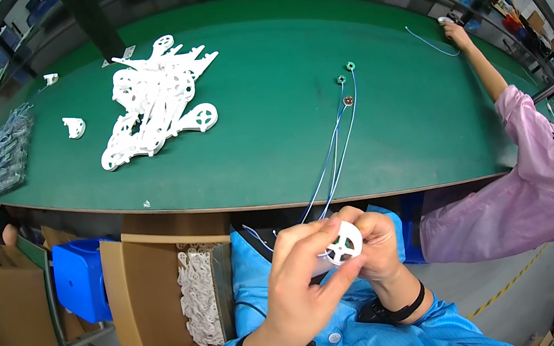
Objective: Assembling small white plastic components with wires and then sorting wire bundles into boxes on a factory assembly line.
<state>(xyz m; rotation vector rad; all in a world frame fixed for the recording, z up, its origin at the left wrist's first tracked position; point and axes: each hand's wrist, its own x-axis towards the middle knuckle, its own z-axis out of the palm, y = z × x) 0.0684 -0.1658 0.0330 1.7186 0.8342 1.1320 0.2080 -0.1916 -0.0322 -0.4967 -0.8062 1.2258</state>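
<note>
My left hand (302, 280) and right hand (380, 252) pinched round a white wheel (341, 246), its far side seemingly hidden.

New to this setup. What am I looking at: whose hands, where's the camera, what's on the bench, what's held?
No machine here, just a person's bare hands. The single picture comes from the left of two fisheye cameras worn on their head, looking down, so straight edges bend. The left hand and right hand together hold a white spoked round part. On the green table lie a pile of white parts and three small discs with wires. A co-worker's pink sleeve shows at right.
</note>
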